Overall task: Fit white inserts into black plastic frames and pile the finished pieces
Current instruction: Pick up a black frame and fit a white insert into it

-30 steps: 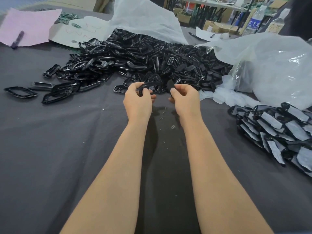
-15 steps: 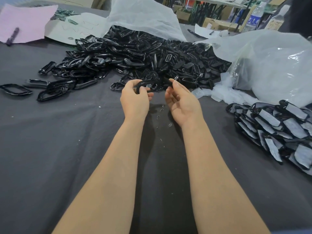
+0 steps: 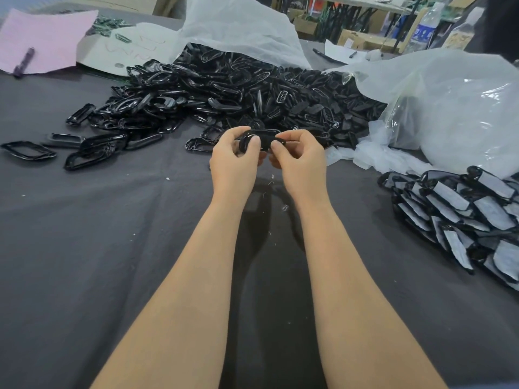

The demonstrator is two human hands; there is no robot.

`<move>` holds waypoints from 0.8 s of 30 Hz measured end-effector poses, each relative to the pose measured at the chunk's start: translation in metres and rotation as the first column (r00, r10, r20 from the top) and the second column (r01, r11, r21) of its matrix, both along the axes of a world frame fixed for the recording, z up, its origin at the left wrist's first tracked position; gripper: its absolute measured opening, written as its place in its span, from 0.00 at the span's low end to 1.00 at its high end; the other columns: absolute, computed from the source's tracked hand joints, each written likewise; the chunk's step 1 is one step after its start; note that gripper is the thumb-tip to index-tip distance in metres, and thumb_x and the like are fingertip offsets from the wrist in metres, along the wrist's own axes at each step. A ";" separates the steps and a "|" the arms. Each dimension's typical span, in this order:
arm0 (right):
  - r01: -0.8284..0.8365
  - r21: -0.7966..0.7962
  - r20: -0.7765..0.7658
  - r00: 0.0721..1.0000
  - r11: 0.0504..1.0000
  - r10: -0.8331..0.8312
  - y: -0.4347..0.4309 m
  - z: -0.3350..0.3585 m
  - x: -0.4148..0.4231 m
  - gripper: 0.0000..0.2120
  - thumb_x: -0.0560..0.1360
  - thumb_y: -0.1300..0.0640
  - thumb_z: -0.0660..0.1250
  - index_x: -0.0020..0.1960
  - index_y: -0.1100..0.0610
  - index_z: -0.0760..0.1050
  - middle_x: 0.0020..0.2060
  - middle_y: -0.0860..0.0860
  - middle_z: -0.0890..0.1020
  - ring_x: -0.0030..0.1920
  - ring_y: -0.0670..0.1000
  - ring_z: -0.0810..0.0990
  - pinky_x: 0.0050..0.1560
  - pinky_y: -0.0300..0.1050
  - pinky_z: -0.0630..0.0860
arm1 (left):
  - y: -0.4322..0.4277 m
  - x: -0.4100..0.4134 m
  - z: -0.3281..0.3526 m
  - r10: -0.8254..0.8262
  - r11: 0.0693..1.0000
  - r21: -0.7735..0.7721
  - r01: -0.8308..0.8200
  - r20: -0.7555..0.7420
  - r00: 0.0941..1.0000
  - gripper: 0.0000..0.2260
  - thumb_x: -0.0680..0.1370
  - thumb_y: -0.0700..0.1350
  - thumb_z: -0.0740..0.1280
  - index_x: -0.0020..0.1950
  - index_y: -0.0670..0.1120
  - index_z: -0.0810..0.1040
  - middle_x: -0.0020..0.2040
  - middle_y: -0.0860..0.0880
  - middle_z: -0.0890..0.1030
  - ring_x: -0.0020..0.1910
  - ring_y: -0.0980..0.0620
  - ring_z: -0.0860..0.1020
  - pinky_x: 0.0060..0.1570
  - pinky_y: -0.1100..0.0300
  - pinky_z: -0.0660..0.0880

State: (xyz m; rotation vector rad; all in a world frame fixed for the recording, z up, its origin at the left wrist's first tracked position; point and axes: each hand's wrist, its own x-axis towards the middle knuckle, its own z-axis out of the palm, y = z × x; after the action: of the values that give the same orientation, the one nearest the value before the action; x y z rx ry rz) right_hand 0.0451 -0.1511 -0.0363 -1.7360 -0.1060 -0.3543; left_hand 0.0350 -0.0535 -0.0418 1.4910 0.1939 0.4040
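Both hands meet over the dark table in front of a big heap of loose black frames (image 3: 230, 94). My left hand (image 3: 234, 160) grips the left end of one black frame (image 3: 259, 138). My right hand (image 3: 300, 155) pinches the same frame's right end with thumb and fingers. I cannot tell whether an insert sits in it; the fingers cover its middle. A pile of finished pieces with white inserts (image 3: 463, 217) lies at the right edge.
Translucent plastic bags (image 3: 455, 108) lie at the back and right. Stray frames (image 3: 28, 150) lie at the left. A pink sheet (image 3: 47, 37) with a pen and a white card sit at the back left. The grey tablecloth (image 3: 98, 248) spreads in front.
My right hand had opened and let go of the frame; now it has closed in and pinches the frame's right end. My left hand kept its hold.
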 end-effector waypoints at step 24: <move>0.064 0.320 -0.229 0.973 0.945 0.012 -0.002 -0.001 0.007 0.05 0.76 0.61 0.67 0.47 0.52 0.75 0.40 0.49 0.80 0.37 0.45 0.79 0.37 0.36 0.75 | -0.004 -0.003 0.002 -0.076 0.997 -0.016 0.076 0.023 0.997 0.05 0.81 0.38 0.63 0.55 0.46 0.75 0.45 0.45 0.82 0.34 0.61 0.82 0.40 0.67 0.79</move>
State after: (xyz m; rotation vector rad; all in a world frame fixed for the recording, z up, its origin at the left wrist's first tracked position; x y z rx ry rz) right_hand 0.0519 -0.1532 -0.0371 -1.4385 0.1368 -0.1762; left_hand 0.0322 -0.0572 -0.0393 1.4716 0.1225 0.3568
